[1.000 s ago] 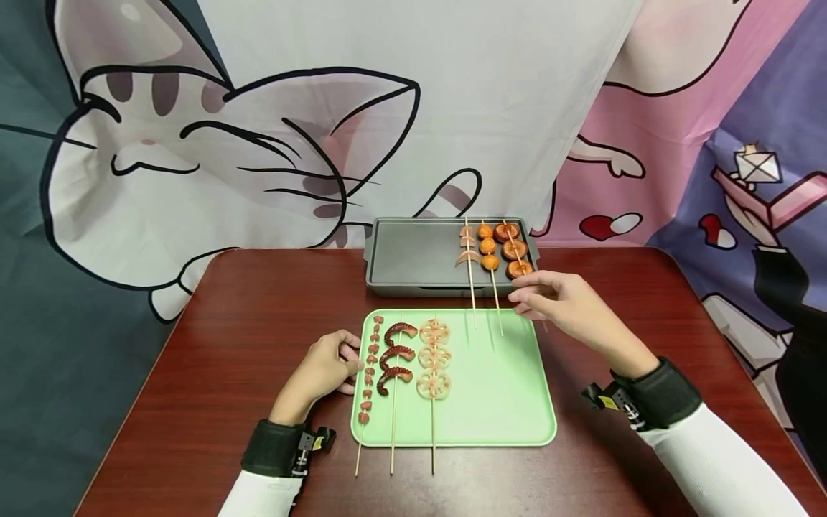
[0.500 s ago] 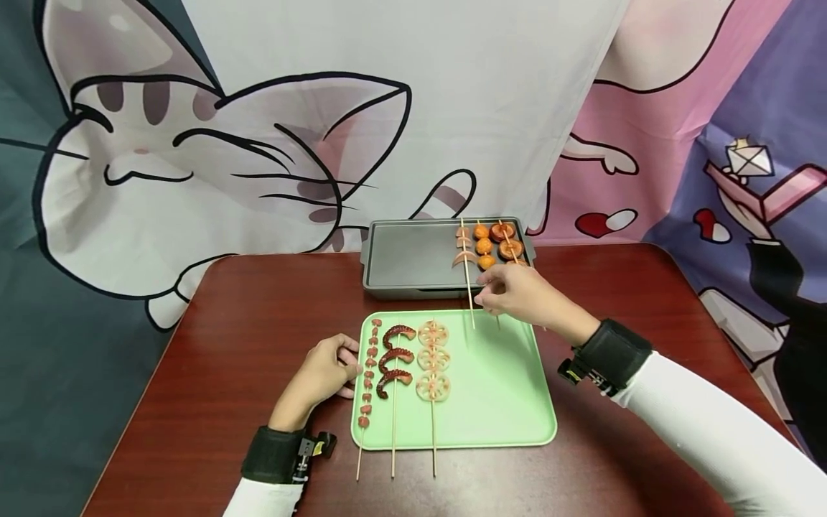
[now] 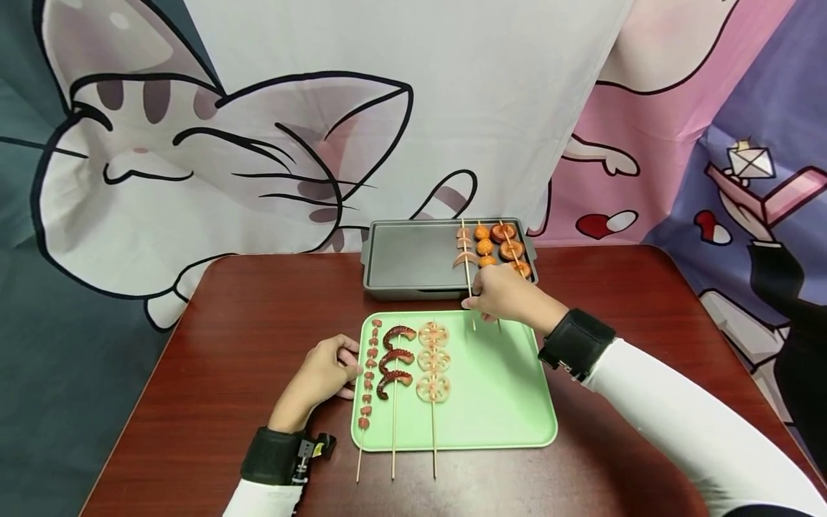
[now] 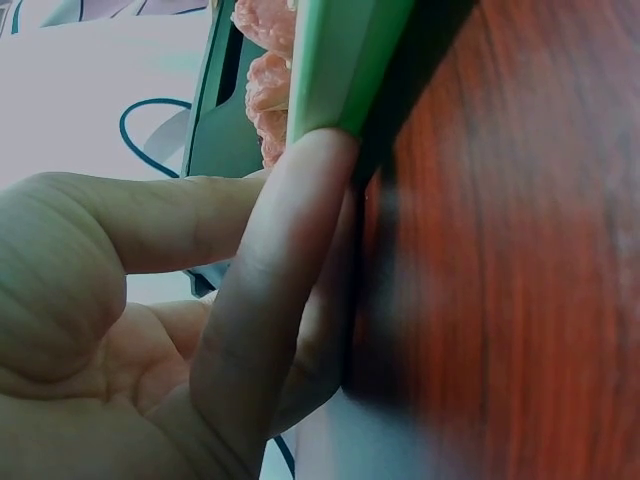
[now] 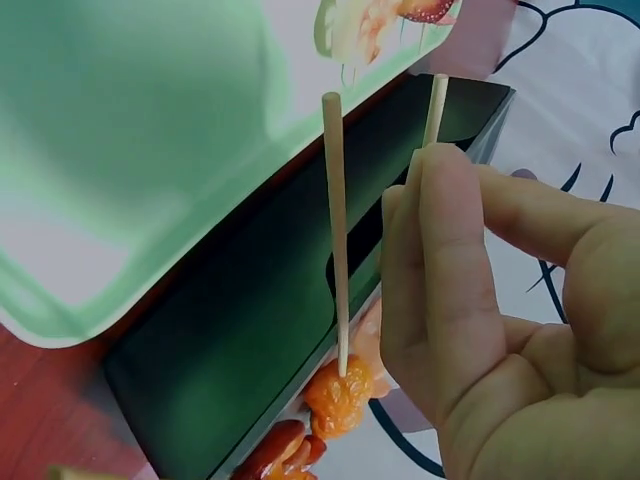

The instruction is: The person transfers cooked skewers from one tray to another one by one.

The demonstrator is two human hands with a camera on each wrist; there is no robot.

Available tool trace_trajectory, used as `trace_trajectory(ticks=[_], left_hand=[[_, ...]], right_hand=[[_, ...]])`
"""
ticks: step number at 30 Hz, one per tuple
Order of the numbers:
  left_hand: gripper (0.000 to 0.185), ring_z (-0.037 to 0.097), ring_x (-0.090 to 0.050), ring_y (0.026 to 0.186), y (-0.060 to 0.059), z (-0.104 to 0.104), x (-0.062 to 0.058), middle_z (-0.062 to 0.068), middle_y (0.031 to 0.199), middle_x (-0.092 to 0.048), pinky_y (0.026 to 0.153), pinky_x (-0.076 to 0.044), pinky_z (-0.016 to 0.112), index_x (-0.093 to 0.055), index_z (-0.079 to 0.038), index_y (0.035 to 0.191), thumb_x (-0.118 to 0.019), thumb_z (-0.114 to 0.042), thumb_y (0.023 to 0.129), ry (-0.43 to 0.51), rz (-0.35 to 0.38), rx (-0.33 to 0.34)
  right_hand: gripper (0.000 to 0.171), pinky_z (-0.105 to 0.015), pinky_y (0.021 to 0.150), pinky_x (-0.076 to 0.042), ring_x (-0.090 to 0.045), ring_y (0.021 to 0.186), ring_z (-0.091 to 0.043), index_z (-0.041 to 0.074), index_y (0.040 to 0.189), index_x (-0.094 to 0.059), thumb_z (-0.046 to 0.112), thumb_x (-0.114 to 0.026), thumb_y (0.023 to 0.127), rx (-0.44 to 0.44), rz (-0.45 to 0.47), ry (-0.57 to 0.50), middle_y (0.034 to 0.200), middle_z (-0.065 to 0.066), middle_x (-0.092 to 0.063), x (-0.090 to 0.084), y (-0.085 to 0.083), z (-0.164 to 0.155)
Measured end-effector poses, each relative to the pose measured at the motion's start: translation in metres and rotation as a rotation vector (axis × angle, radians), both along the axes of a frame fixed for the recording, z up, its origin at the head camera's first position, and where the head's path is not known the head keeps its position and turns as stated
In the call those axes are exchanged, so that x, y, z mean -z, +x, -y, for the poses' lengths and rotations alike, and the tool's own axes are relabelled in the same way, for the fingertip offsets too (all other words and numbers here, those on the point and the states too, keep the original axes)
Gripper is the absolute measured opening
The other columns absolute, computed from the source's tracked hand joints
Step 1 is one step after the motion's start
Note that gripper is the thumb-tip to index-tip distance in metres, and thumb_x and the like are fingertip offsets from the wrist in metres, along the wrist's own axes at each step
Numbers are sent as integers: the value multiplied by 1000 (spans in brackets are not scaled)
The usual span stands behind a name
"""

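In the head view my right hand (image 3: pixel 507 294) pinches the lower stick of a skewer with pink curved pieces (image 3: pixel 465 248), whose food end lies on the grey grill pan (image 3: pixel 413 255). The right wrist view shows this stick (image 5: pixel 437 108) between thumb and fingertips, its end poking past them. Beside it, untouched, is the stick of a skewer with orange balls (image 3: pixel 484 247). My left hand (image 3: pixel 331 368) holds the left rim of the light green tray (image 3: pixel 497 402); in the left wrist view a fingertip (image 4: pixel 325 150) presses the tray's outer edge.
Skewers of small reddish chunks (image 3: pixel 368 373), octopus tentacles (image 3: pixel 399 355) and lotus root slices (image 3: pixel 433 359) lie on the tray's left half, sticks overhanging its front. A mushroom-like skewer (image 3: pixel 512 250) lies at the pan's right. A printed cloth (image 3: pixel 504 108) hangs behind the brown table (image 3: pixel 258 309).
My right hand has moved left from the pan's right front corner, past the orange-ball skewer, and now pinches the pink-piece skewer's stick. The left hand stays at the tray rim.
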State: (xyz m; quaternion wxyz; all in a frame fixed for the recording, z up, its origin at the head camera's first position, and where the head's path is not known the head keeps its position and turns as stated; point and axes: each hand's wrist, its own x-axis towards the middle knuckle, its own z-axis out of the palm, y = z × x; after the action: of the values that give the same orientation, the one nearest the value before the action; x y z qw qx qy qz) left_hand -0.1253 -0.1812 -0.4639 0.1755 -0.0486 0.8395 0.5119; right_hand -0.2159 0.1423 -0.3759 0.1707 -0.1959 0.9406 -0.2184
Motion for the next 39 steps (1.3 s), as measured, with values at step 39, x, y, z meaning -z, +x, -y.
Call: trace_trajectory(ticks=[39], left_hand=[[32,24,-65,71,-2,1,0,14,93,-61,56,-64,37,-61,3,124,-68,3,93,-5,9,0]], right_hand=[[17,-32,68,-66,-75,64,-13,-3,92,-77,9,-67,100,112,151,-67,72,-6,-75,1,-4,11]])
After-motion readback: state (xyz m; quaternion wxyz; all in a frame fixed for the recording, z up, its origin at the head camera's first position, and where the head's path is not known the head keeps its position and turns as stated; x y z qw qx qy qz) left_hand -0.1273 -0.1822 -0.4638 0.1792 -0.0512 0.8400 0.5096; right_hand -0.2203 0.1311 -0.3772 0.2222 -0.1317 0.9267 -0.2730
